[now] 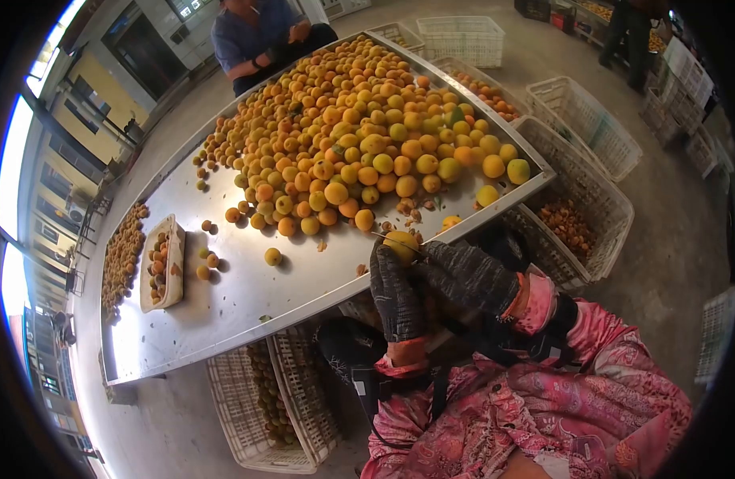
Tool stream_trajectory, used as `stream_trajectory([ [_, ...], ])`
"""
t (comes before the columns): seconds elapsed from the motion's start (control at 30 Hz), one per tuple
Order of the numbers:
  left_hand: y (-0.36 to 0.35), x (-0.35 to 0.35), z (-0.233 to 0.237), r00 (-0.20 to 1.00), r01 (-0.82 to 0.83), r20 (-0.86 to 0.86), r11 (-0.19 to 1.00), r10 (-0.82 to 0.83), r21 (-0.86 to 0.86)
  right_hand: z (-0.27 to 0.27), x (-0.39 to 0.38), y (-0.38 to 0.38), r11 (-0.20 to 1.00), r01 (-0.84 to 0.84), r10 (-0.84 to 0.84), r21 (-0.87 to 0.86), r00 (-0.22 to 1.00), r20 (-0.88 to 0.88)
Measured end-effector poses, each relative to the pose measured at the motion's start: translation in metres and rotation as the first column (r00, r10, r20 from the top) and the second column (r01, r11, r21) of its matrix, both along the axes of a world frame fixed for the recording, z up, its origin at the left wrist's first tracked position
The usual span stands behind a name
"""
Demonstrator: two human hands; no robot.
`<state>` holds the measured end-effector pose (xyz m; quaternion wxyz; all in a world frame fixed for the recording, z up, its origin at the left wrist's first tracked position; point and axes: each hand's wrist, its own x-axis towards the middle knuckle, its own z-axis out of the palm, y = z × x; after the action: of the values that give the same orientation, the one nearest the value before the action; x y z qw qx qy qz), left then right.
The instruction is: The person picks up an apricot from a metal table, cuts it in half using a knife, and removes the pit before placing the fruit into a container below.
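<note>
At the near edge of the metal table [215, 327], my left hand [395, 295] in a dark grey knitted glove grips a yellow apricot [402, 246] from below. My right hand [475, 275], gloved alike, has its fingers curled in close against the fruit's right side. A thin line, possibly a slim blade or wire, crosses by the apricot; its far end is hidden at the right fingers. Just beyond both hands lies a large heap of apricots [335, 152], with brown pits or scraps [411, 211] at its near edge.
A white basket [176, 271] of fruit and a pile of small brown pieces [124, 247] are at the table's left. Crates [263, 455] stand below, and one at right [619, 231] holds orange-brown pieces [567, 223]. A person [251, 40] sits across the table.
</note>
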<state>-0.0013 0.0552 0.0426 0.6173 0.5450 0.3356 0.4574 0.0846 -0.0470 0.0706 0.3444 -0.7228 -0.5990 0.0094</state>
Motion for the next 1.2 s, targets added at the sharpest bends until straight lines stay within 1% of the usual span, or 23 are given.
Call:
stream_trajectory([
  [0.13,0.0,0.001,0.006,1.0,-0.012,-0.019,1.0,0.012,-0.003,0.0,0.001,0.006,1.0,-0.008,0.009,0.022,0.999,-0.053],
  [0.2,-0.004,0.001,0.035,0.971,0.204,0.193,0.904,-0.139,-0.375,-0.012,0.004,0.007,0.994,-0.073,0.061,0.084,0.988,0.14],
  [0.23,-0.003,0.0,0.036,0.971,0.203,0.193,0.904,-0.138,-0.376,-0.012,0.006,0.006,0.994,-0.074,0.061,0.084,0.988,0.14],
  [0.3,-0.001,0.0,0.037,0.982,0.154,-0.1,0.983,-0.163,-0.097,-0.01,0.011,0.004,0.986,-0.166,0.125,0.035,0.854,0.506],
  [0.33,-0.001,-0.002,0.035,0.981,0.154,-0.101,0.983,-0.164,-0.099,-0.007,0.01,0.004,0.986,-0.165,0.126,0.034,0.855,0.504],
  [0.37,-0.001,-0.003,0.033,0.984,0.161,-0.068,0.985,-0.165,-0.062,-0.003,0.009,0.004,0.973,-0.225,0.224,0.05,0.974,0.009],
  [0.4,-0.001,-0.004,0.031,0.986,0.165,-0.033,0.986,-0.166,-0.023,0.0,0.009,0.005,0.959,-0.268,0.28,0.095,0.829,-0.484],
  [0.43,-0.001,-0.006,0.032,0.986,0.164,-0.033,0.986,-0.165,-0.023,-0.003,0.013,0.007,0.958,-0.269,0.281,0.095,0.829,-0.484],
  [0.47,-0.001,-0.007,0.034,0.984,0.179,-0.016,0.984,-0.179,-0.004,-0.01,0.02,0.009,0.933,-0.328,0.351,0.148,0.919,-0.179],
  [0.5,-0.001,-0.008,0.035,0.981,0.194,0.002,0.981,-0.194,0.017,-0.013,0.023,0.01,0.9,-0.398,0.376,0.176,0.915,0.146],
  [0.6,-0.002,-0.002,0.028,0.996,0.089,-0.03,0.992,-0.087,0.092,-0.013,0.016,0.008,0.963,-0.269,0.244,0.029,0.909,0.338],
  [0.63,0.001,-0.002,0.021,0.996,0.089,-0.03,0.992,-0.087,0.093,-0.011,0.012,0.006,0.963,-0.269,0.244,0.03,0.909,0.339],
  [0.7,0.005,-0.002,0.015,0.975,0.1,-0.218,0.955,-0.038,0.279,-0.001,0.003,0.003,0.986,-0.157,0.105,0.062,0.86,0.499],
  [0.73,0.004,-0.002,0.018,0.975,0.1,-0.218,0.955,-0.038,0.28,0.004,0.001,0.004,0.986,-0.157,0.105,0.063,0.86,0.5],
  [0.77,0.001,-0.001,0.023,0.991,0.106,-0.078,0.994,-0.105,0.002,0.008,-0.002,0.005,0.998,-0.06,0.054,0.017,0.973,0.226],
  [0.8,-0.001,0.0,0.03,0.989,0.145,0.076,0.951,-0.129,-0.274,0.01,-0.004,0.005,0.998,0.021,-0.024,-0.056,0.998,-0.064],
  [0.83,-0.002,0.001,0.032,0.989,0.145,0.075,0.95,-0.13,-0.275,0.003,-0.003,0.006,0.998,0.021,-0.025,-0.057,0.998,-0.066],
  [0.9,-0.001,0.002,0.037,0.991,0.126,0.058,0.973,-0.117,-0.194,-0.012,0.001,0.01,0.997,0.023,-0.032,0.073,0.993,0.117],
  [1.03,-0.002,-0.003,0.046,0.987,0.155,0.05,0.985,-0.151,-0.071,-0.011,0.005,0.01,0.98,0.009,-0.053,0.201,0.974,0.219],
  [1.1,0.0,-0.007,0.042,0.988,0.151,-0.025,0.986,-0.15,0.066,-0.013,0.014,0.009,0.953,-0.265,0.167,0.149,0.866,0.472],
  [1.13,-0.001,-0.009,0.042,0.989,0.15,-0.027,0.987,-0.148,0.065,-0.01,0.011,0.01,0.952,-0.266,0.168,0.149,0.866,0.47],
  [1.17,-0.002,-0.011,0.046,0.987,0.158,-0.029,0.987,-0.157,0.029,-0.005,0.008,0.01,0.959,-0.241,0.258,0.147,0.96,-0.109],
  [1.2,-0.003,-0.012,0.048,0.986,0.165,-0.028,0.986,-0.165,-0.007,0.003,0.005,0.01,0.966,-0.223,0.254,0.132,0.717,-0.649],
])
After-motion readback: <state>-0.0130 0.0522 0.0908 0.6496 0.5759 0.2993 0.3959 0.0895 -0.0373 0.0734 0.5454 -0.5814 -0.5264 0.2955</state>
